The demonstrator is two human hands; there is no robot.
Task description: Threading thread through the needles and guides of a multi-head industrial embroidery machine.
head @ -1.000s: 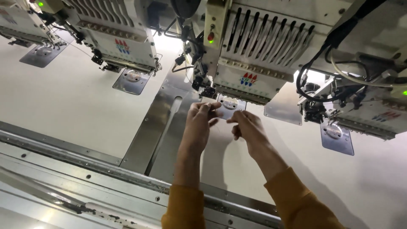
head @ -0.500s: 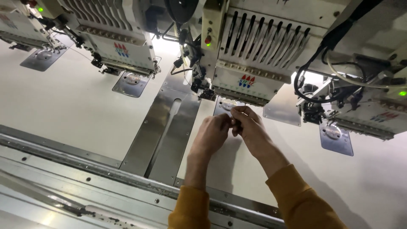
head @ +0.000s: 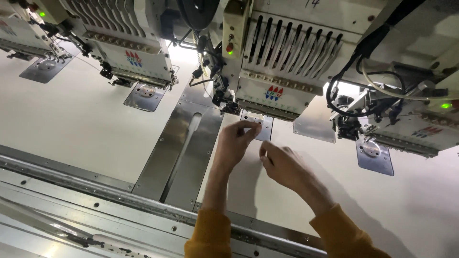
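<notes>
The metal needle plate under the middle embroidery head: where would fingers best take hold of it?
Probably by its near edge, coming from the front. The needle plate lies flat on the table, its far end under the embroidery head. The left hand already reaches its near corner.

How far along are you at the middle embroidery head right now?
Done: nothing finished can be told from this view. In hand: the left hand and right hand are pinched together just below the middle embroidery head, over its needle plate, likely on a thread too fine to see. Left: cannot tell.
</notes>
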